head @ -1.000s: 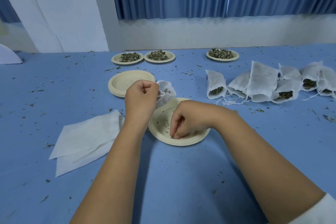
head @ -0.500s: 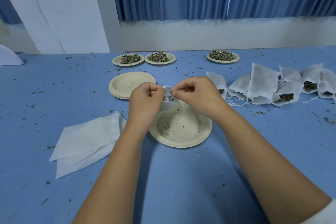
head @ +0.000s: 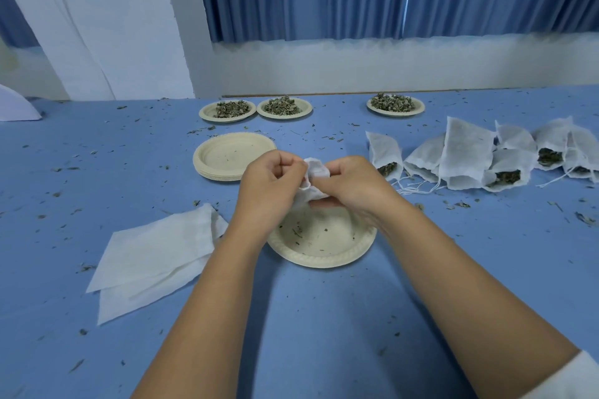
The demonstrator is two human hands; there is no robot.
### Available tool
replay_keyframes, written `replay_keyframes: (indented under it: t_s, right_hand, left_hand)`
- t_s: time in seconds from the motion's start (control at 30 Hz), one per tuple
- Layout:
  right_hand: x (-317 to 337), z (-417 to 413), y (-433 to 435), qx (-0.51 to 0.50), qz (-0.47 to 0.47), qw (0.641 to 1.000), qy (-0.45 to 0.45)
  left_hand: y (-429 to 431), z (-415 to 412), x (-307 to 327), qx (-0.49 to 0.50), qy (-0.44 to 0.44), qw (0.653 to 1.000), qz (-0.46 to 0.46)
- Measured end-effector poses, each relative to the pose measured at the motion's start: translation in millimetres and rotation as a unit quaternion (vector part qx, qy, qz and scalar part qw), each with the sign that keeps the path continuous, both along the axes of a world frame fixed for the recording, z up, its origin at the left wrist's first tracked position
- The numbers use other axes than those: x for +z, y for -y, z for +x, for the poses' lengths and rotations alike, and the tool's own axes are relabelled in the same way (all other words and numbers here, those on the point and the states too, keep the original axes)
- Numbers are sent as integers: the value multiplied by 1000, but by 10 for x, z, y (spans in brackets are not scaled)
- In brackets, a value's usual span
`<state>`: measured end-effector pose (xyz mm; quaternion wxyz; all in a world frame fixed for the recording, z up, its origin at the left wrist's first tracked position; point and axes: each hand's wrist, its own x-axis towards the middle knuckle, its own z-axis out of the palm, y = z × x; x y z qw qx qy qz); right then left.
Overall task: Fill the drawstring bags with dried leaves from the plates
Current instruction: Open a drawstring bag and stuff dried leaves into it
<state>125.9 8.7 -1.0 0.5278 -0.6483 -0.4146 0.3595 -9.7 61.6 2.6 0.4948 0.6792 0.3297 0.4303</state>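
Note:
Both hands hold one small white drawstring bag (head: 316,173) above a nearly empty paper plate (head: 324,256) with a few leaf crumbs. My left hand (head: 270,185) pinches the bag's left side. My right hand (head: 348,183) grips its right side, fingers curled round the cloth. The bag's mouth is hidden between my fingers. Three plates of dried leaves stand at the back: one (head: 227,110), a second (head: 284,107) and a third (head: 395,104).
A stack of empty paper plates (head: 231,155) sits behind my left hand. Flat empty bags (head: 155,256) lie at the left. Several filled bags (head: 470,155) lie in a heap at the right. Leaf crumbs litter the blue table (head: 324,317).
My right hand left the near plate, rose to the bag held by my left hand, and now grips it. The bag's mouth has been gathered between both hands.

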Motion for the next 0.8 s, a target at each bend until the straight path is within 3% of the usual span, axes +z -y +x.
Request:
replay_keyframes:
  t_s: [0.23, 0.43, 0.6, 0.8]
  right_hand:
    - [1, -44, -28, -59, -17, 996, 62]
    - [155, 142, 82, 24, -32, 993, -107]
    - [250, 263, 149, 25, -105, 984, -140]
    - [274, 429, 205, -80, 25, 981, -178]
  left_hand:
    - [74, 117, -46, -39, -22, 999, 8]
    - [14, 182, -53, 25, 4, 999, 39]
    - [45, 369, -33, 25, -9, 997, 75]
    - [164, 728, -5, -5, -82, 987, 141]
